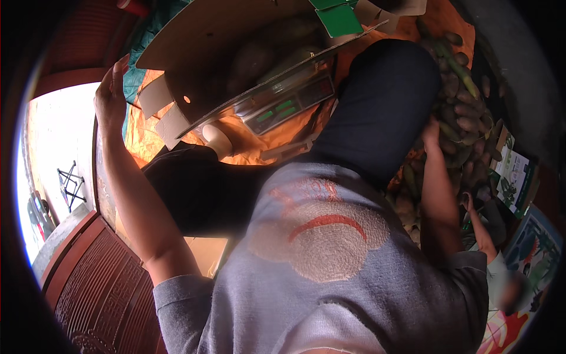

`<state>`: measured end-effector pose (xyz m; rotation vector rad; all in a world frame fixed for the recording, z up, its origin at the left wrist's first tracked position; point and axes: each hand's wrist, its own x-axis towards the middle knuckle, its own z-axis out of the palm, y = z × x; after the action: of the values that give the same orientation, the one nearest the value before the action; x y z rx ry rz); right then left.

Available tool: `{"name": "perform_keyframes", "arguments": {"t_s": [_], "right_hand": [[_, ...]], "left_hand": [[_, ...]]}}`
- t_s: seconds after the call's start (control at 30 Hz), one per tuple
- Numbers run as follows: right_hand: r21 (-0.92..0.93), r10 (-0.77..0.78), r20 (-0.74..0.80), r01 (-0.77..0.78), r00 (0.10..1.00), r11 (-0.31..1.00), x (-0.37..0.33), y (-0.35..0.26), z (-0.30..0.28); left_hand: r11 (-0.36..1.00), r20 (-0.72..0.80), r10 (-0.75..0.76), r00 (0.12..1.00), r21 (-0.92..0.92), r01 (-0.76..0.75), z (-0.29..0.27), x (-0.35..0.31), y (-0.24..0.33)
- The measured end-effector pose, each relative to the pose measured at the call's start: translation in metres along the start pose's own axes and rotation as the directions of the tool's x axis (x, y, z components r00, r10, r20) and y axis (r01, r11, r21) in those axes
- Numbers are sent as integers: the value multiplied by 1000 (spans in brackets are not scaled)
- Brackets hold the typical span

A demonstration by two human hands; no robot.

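Note:
My left hand (111, 97) is raised beside the left end of a large cardboard box (194, 41), fingers stretched upward and apart from the box's flaps. Nothing shows in it. Past my bent knee, my right hand (431, 131) reaches down at the edge of a pile of brown, oblong tubers or fruits (469, 124); its fingers are mostly hidden by the knee and the pile. A few longer green pieces (463, 71) lie among them. Inside the tilted box are dim, rounded brownish shapes (253, 62). The box sits over a digital scale (286, 112) with a lit green display.
An orange sheet (239, 127) lies beneath the scale. Another person's hand (467, 202) is at the pile's lower right, near a printed carton (513, 174). Carved reddish wooden furniture (112, 289) stands at my left, a green tarp (159, 26) behind the box.

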<state>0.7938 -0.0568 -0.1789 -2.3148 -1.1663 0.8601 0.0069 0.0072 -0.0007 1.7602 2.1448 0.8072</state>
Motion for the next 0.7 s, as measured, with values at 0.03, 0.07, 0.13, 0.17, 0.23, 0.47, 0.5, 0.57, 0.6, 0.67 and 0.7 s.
{"name": "perform_keyframes", "arguments": {"t_s": [0.03,0.07,0.13,0.17,0.23,0.47,0.5,0.57,0.6,0.67,0.7], "right_hand": [[107,49,-13,-47,999,993,0,2,-5],[213,97,-22,-90,995,973,1,2,-11],[517,132,-265,25,955,855,16,-24,-26],[507,83,-312,92,946,857,25,-55,-39],[473,-187,-321,328,928,818,0,-180,-48],[338,-863,499,900,75,274,-111,-454,45],[309,-767,638,936,-72,169,-116,-471,70],[234,-597,773,971,-216,-49,-107,-483,129],[106,-446,884,990,-137,-95,-121,-494,146],[37,-222,969,949,-111,-314,-123,-500,195],[57,-177,974,906,-143,-419,-125,-497,217]], "left_hand": [[1000,0,5,1000,-9,-5,3,0,1],[999,6,6,1000,-39,-6,7,1,2],[998,-14,0,1000,-62,-1,6,3,9],[997,-12,6,1000,-82,-7,5,6,17],[995,-37,1,999,-99,-5,-4,2,29],[987,39,154,987,34,-156,11,4,58],[986,40,149,988,74,-152,9,1,62],[982,42,183,982,42,-184,7,3,62],[984,29,175,984,42,-176,4,2,59],[971,-9,228,974,77,-226,-4,2,64],[975,-22,210,977,79,-208,-9,-2,65]]}}
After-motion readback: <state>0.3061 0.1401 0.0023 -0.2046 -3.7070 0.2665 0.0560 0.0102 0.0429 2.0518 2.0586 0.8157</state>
